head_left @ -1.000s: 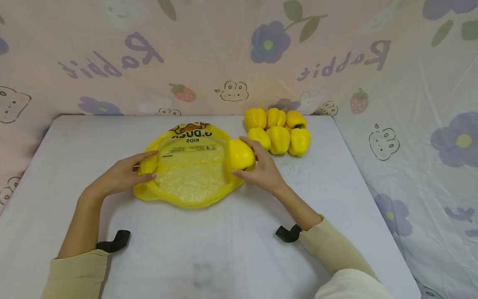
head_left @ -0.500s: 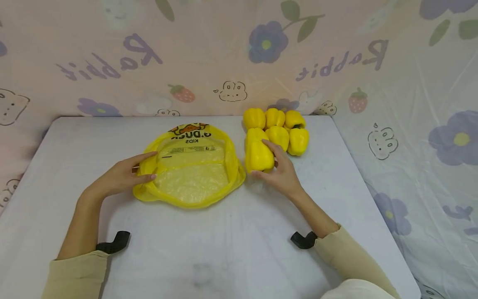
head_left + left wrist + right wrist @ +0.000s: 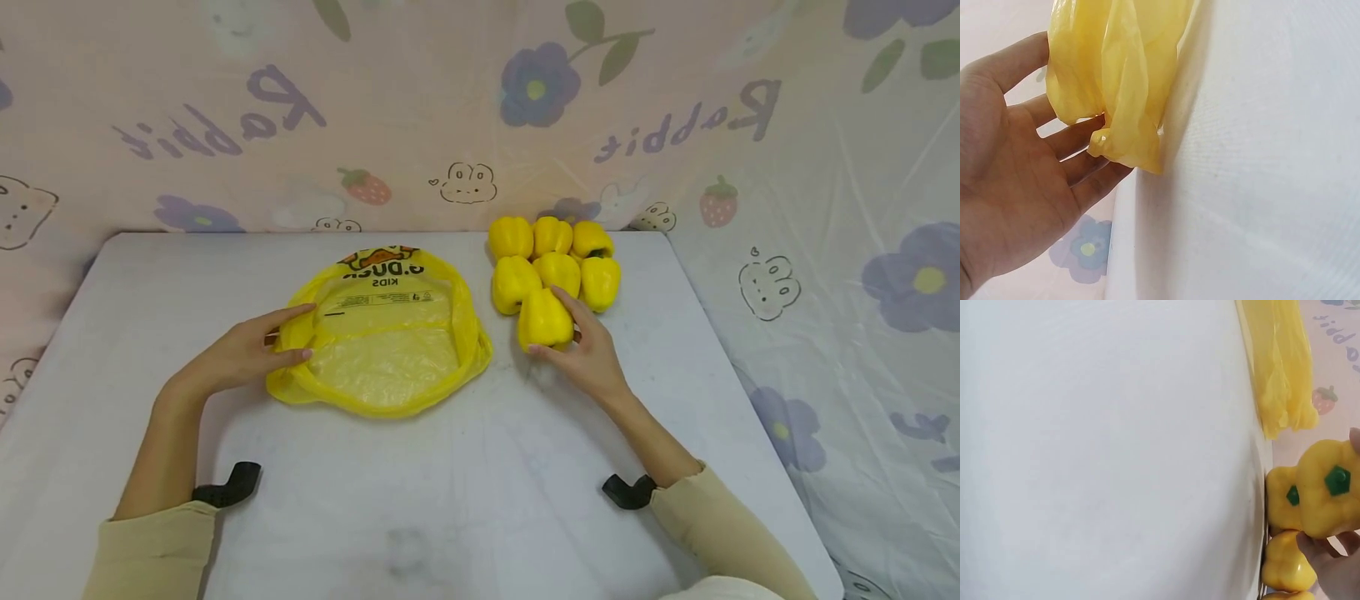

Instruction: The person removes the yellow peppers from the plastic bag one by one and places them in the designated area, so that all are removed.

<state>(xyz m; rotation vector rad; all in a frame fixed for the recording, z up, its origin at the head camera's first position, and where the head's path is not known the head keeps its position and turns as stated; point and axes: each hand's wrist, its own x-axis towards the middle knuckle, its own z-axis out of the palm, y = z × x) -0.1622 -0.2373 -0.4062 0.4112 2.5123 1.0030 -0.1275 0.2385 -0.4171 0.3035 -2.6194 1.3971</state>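
Observation:
A yellow plastic bag [image 3: 390, 362] with duck print lies on the table, its mouth spread wide. My left hand [image 3: 243, 350] pinches its left rim between thumb and fingers; the left wrist view shows the fingers behind the bunched yellow film [image 3: 1125, 94]. My right hand [image 3: 588, 350] grips a yellow bell pepper [image 3: 545, 319], right of the bag and in front of the other peppers. In the right wrist view this bell pepper [image 3: 1325, 506] shows a green stem cap, with the fingers at its edge.
Several more yellow bell peppers [image 3: 558, 273] stand in two rows at the table's back right. The white table [image 3: 450, 500] meets a printed curtain [image 3: 420, 100] behind. A black curved piece [image 3: 232, 486] sits at the left wrist, another black piece [image 3: 628, 492] at the right.
My right hand has carried the bell pepper rightward, from the bag's right rim to the front of the pepper rows. The left hand stays at the bag.

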